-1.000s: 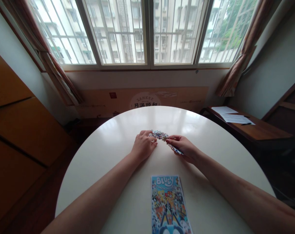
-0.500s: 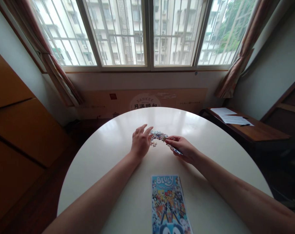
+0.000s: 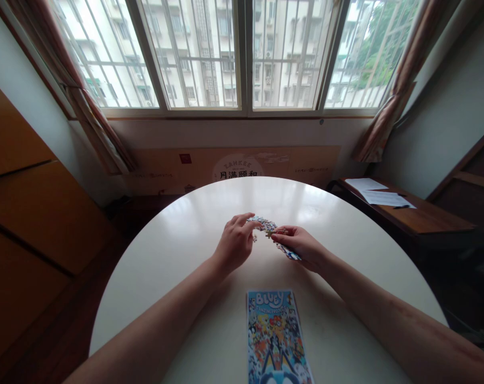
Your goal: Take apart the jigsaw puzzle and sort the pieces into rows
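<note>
On the round white desk (image 3: 157, 277), we have a curved pile of puzzle pieces (image 3: 266, 224) at the middle from left to right, nearer the far edge than our picture sheet (image 3: 277, 333). Our left hand (image 3: 234, 239) is at the pile's left end, its grip partly open, with thumb and forefinger parted; we cannot tell whether its fingertips touch the pieces. A few loose pieces (image 3: 255, 238) lie just beside it. Our right hand (image 3: 301, 245) has its grip closed, thumb and forefinger pinching a brownish piece (image 3: 270, 233) at the pile's right end. A colourful patch of pieces (image 3: 290, 253) shows under that hand's fingers; whether they are joined is too small to tell. The sheet, printed "BLUEY" over a crowd of cartoon figures, lies flat between our forearms and runs out of view toward the near edge. Beyond the desk's right edge, papers (image 3: 388, 199) and a pen (image 3: 401, 207) rest on a wooden side table (image 3: 434, 216).
</note>
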The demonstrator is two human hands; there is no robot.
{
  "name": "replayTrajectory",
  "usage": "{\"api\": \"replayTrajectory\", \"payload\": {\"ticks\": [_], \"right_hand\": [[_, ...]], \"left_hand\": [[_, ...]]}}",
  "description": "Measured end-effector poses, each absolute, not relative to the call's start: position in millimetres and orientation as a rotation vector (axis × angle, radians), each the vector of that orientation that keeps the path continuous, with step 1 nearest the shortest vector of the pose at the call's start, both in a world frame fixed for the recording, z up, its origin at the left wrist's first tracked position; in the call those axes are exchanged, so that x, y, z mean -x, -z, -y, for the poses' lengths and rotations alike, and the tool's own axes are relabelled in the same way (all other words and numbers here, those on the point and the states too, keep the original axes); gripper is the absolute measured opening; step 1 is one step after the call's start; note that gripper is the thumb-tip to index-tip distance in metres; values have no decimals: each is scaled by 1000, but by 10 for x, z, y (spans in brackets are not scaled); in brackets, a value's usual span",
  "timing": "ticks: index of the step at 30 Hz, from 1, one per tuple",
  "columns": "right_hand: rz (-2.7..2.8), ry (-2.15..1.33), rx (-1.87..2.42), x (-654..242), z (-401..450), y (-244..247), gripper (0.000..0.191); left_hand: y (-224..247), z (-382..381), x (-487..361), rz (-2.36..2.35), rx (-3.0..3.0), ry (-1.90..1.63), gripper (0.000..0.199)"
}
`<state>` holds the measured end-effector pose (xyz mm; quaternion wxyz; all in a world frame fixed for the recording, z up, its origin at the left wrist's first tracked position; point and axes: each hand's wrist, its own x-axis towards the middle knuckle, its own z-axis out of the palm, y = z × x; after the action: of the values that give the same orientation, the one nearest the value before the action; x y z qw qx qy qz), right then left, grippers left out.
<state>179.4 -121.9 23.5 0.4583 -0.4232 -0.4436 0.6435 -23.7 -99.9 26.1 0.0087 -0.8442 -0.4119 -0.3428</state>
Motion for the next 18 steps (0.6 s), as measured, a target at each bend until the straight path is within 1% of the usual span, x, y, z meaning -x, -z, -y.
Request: {"api": "replayTrajectory", "payload": {"ticks": [3, 8, 13, 18], "right_hand": [[1142, -1551, 1021, -1778, 1231, -222, 36], [1180, -1545, 988, -1745, 1256, -236, 37], [1153, -1560, 958, -1749, 1255, -260, 35], [1081, -1600, 1043, -1748, 1254, -290, 32]], "left_hand": [[-349, 1115, 178, 1368, 2801, 1355, 23], [-355, 1148, 114, 1639, 3003, 1616, 14], [-297, 1063, 151, 1952, 2993, 1771, 17], [-266, 1037, 182, 1955, 3003, 1762, 19]]}}
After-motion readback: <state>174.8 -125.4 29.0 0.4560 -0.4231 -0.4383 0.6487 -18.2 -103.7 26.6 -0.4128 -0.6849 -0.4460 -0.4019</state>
